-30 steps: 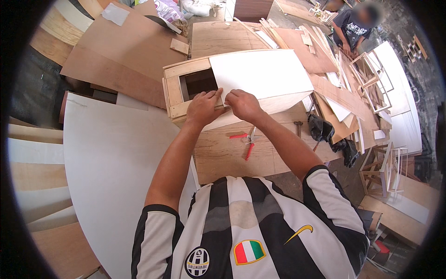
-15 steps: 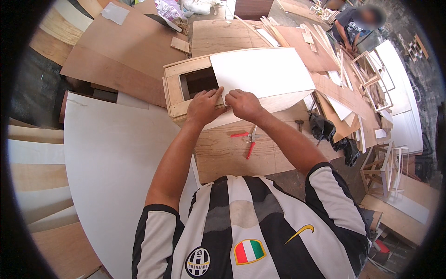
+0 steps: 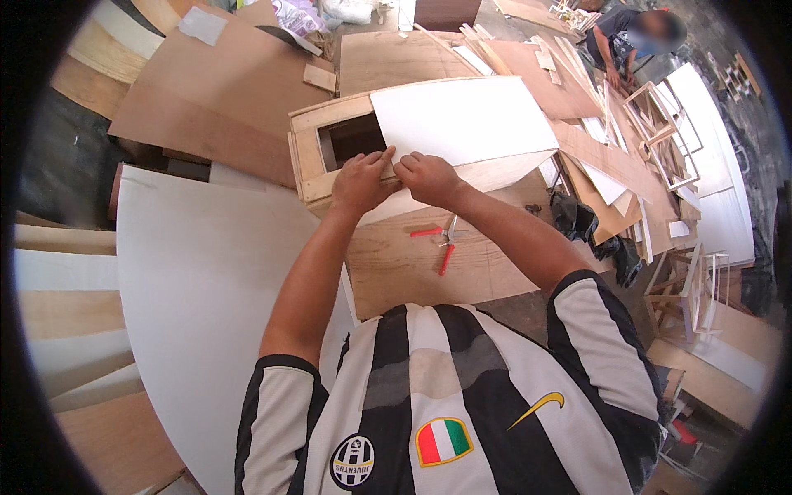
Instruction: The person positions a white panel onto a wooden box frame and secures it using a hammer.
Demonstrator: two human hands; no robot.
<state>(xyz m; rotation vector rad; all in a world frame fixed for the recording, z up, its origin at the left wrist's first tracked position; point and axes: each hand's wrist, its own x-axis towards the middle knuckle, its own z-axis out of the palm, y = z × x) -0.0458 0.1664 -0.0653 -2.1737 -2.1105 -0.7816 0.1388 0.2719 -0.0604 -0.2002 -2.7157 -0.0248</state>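
A long pale wooden box frame [image 3: 310, 157] lies across a plywood surface. A white sheet [image 3: 462, 115] covers its right part, and a dark rectangular opening shows at the left. My left hand [image 3: 360, 183] is closed over the near rail, beside the sheet's near left corner. Close by on the right, my right hand [image 3: 427, 178] is closed at the sheet's near edge, fingers curled and fingertips partly hidden. Both hands press at that corner, nearly touching. Red-handled pliers [image 3: 444, 239] lie with handles spread on the plywood [image 3: 396, 272] nearer to me.
A large white panel [image 3: 214, 272] spreads at the left, with a brown board [image 3: 223, 99] beyond. Black plastic bags [image 3: 573, 216] lie right of the box. Wood strips and offcuts [image 3: 606, 181] pile up farther right, near small wooden frames [image 3: 668, 132]. A co-worker [image 3: 615, 49] crouches at the far right.
My right hand has shifted slightly left, closer to my left hand, along the sheet's near edge. The view has tilted a little. The box and pliers stay in place.
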